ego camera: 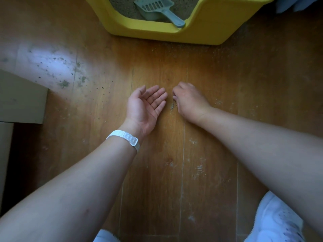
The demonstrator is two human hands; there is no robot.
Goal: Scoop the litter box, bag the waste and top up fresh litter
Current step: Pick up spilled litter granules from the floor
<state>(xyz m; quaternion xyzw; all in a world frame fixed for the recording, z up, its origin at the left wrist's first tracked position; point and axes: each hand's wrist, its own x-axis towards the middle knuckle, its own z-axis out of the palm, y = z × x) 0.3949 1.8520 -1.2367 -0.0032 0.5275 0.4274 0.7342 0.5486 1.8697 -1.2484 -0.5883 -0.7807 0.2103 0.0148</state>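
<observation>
A yellow litter box (pixel 206 30) stands at the top of the view, holding tan litter (pixel 122 7). A grey slotted scoop (pixel 157 9) lies in it, its handle resting on the low front lip. On the wooden floor (pixel 157 163) below, my left hand (pixel 146 107) lies palm up, fingers straight, edge against the boards. My right hand (pixel 187 100) is palm down just to its right, fingers curled onto the floor beside a small heap of spilled litter grains (pixel 172 107). Whether the fingers pinch any grains is hidden.
Loose litter grains (pixel 174 48) are scattered along the floor in front of the box and around my hands. A beige cardboard box (pixel 21 98) sits at the left edge. White shoes (pixel 277 222) show at the bottom. Dark specks dot the floor (pixel 57 74) at the left.
</observation>
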